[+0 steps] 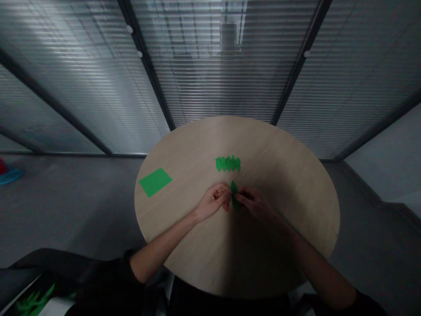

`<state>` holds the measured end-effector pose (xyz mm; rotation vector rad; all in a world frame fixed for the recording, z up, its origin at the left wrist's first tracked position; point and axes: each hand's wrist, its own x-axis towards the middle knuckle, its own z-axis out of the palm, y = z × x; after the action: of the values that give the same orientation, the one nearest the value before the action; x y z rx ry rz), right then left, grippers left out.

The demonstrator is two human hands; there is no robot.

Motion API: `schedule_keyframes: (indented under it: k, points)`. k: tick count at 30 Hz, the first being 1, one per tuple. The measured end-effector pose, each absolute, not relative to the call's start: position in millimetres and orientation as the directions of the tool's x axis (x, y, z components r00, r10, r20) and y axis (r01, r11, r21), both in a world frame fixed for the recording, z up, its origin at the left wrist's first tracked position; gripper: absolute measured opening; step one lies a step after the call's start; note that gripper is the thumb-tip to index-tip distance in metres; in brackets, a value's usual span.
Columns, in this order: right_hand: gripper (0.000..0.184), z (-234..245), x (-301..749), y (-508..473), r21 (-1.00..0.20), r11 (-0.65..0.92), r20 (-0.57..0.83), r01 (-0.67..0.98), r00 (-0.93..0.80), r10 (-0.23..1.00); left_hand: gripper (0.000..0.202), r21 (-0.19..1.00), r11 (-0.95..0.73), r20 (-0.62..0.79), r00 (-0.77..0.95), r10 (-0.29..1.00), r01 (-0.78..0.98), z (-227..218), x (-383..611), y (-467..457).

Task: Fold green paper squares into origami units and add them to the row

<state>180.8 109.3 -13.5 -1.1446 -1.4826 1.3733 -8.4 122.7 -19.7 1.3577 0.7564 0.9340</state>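
Observation:
A narrow piece of folded green paper [233,187], pointed at its top end, is held upright between my two hands over the table. My left hand [213,202] grips its left edge with closed fingers. From the other side, my right hand [255,202] pinches the lower right part between thumb and fingers. Just beyond the hands lies a row of several small folded green paper pieces [228,163], set side by side. A flat green sheet of paper [155,181] rests near the table's left edge; whether more sheets lie under it I cannot tell.
The round wooden table [197,140] stands before a glass partition with blinds [226,83]. At the far left, a blue and red object [9,173] sits on the floor. Something with green leaf-like shapes [36,300] shows at the lower left.

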Motion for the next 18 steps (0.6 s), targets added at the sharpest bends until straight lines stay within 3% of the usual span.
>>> schedule_keyframes:
  k: [3, 6, 9, 15, 18]
  points:
    - [0.025, -14, 180, 108, -0.989, 0.071, 0.049, 0.131, -0.166, 0.985, 0.048, 0.989, 0.044, 0.023, 0.447, 0.894, -0.139, -23, -9, 123]
    - [0.018, -13, 181, 106, -0.924, 0.247, 0.245, 0.290, -0.046, 0.969, 0.049, 0.982, 0.112, -0.034, 0.441, 0.897, -0.152, -25, -10, 124]
    - [0.016, -10, 184, 103, -0.828, 0.363, 0.375, 0.428, -0.060, 0.925, 0.048, 0.965, 0.194, -0.088, 0.479, 0.873, -0.177, -25, -11, 124]
    - [0.017, -5, 184, 98, -0.783, 0.405, 0.371, 0.472, -0.167, 0.913, 0.043, 0.946, 0.250, -0.134, 0.458, 0.879, -0.205, -20, -12, 122]
    - [0.020, -6, 182, 98, -0.822, 0.381, 0.350, 0.424, -0.153, 0.924, 0.040, 0.952, 0.226, -0.116, 0.441, 0.890, -0.206, -18, -11, 121]
